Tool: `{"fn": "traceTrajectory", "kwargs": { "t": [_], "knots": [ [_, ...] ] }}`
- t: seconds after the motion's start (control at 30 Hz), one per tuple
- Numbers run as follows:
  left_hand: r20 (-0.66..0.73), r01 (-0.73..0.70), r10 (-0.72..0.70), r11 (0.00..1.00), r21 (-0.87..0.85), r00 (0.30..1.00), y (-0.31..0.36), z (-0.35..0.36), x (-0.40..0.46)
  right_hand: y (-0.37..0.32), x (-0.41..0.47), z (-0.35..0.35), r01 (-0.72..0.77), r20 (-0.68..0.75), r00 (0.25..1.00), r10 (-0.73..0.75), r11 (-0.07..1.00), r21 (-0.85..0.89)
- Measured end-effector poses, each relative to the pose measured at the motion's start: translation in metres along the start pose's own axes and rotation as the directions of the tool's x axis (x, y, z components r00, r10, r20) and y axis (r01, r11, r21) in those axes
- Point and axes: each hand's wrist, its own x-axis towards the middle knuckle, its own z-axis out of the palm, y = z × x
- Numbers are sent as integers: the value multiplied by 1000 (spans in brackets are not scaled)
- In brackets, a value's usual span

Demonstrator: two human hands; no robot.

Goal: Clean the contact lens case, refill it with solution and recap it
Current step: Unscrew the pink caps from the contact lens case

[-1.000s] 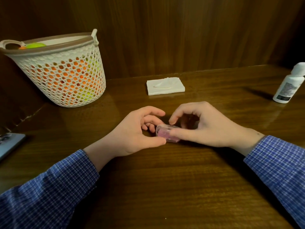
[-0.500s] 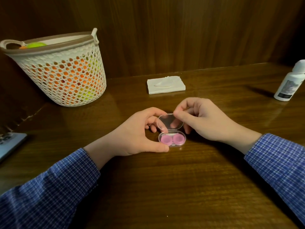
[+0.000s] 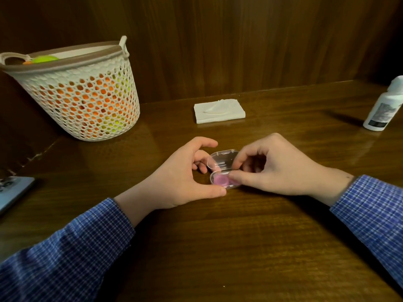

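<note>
Contact lens case [image 3: 222, 171] sits on the wooden surface [image 3: 239, 247] just in front of us at 12 o'clock, between both hands. Its clear hinged lid [image 3: 222, 159] now stands tipped back toward 12; a second ago the box was shut and pinched closed, half a second ago the lid was just lifting. So the outer box is open and the two pink caps [image 3: 219, 180] lie exposed in the base. Left hand [image 3: 185, 177] curls around the case from 9 o'clock, thumb laid against the near rim and forefinger arched over the far side, steadying it; the other fingers are loosely bent and we cannot tell whether they touch the lid. Right hand [image 3: 277, 166] has dropped from the lid to the base: thumb presses at the right-hand pink cap, forefinger reaches over toward the lid edge, fingers curled in a pinch on the case. Whether it already has a cap between the fingertips is hidden by the thumb. We judge the task barely begun: opening is done, and unscrewing or lifting out the pink caps looks like the step in hand. Folded white tissue [image 3: 219, 110] waits at 12 o'clock, well apart; solution bottle [image 3: 383, 107] stands capped at 2 o'clock, far right. Perforated basket [image 3: 87, 99] at 10 o'clock, a grey device [image 3: 13, 190] at 9.
</note>
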Motion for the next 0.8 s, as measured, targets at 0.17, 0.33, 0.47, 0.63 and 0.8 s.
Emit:
{"fn": "traceTrajectory", "kwargs": {
  "t": [0.17,0.33,0.47,0.63,0.8],
  "knots": [
    [-13,-1,1,1000,13,1000,0,1,0,-1,0,0,-29,43,999,29,1000,-12],
    [-25,-11,12,1000,7,1000,2,1,-1,-1,1,0,-63,68,996,58,996,62],
    [-30,-17,17,1000,10,999,2,1,-1,-4,0,-1,-59,63,997,54,995,83],
    [-52,-35,36,999,28,998,3,1,-2,-5,1,-3,-30,5,1000,30,998,48],
    [-51,-48,49,999,24,998,2,1,-3,-5,-1,-2,-30,-2,1000,30,997,71]
  ]
}}
